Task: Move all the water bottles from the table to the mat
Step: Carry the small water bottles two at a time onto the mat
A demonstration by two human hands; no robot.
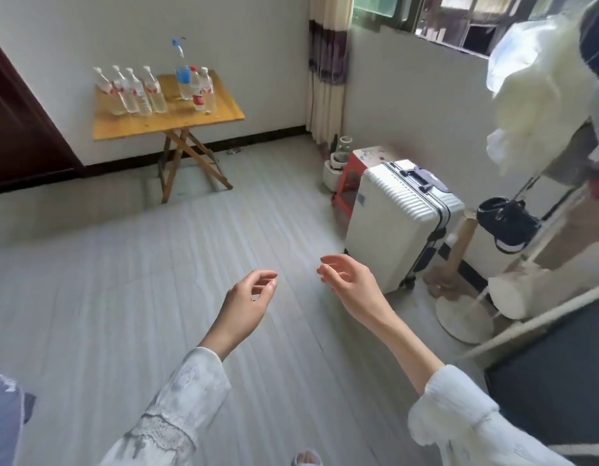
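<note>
Several clear water bottles [131, 92] with red labels stand upright on a small wooden folding table [177, 121] against the far wall. A bottle with a blue label [183, 80] and two more red-labelled ones [202, 90] stand toward the table's right side. My left hand [249, 297] and my right hand [350, 284] hang in front of me over the grey floor, both with loosely curled fingers and nothing in them. They are far from the table. No mat is clearly in view.
A white suitcase [397, 220] stands at the right, with a red stool [352, 178] behind it. A fan base [459, 317] and a clothes rack [540, 203] with a black bag fill the right side. A dark surface [553, 385] lies at the lower right.
</note>
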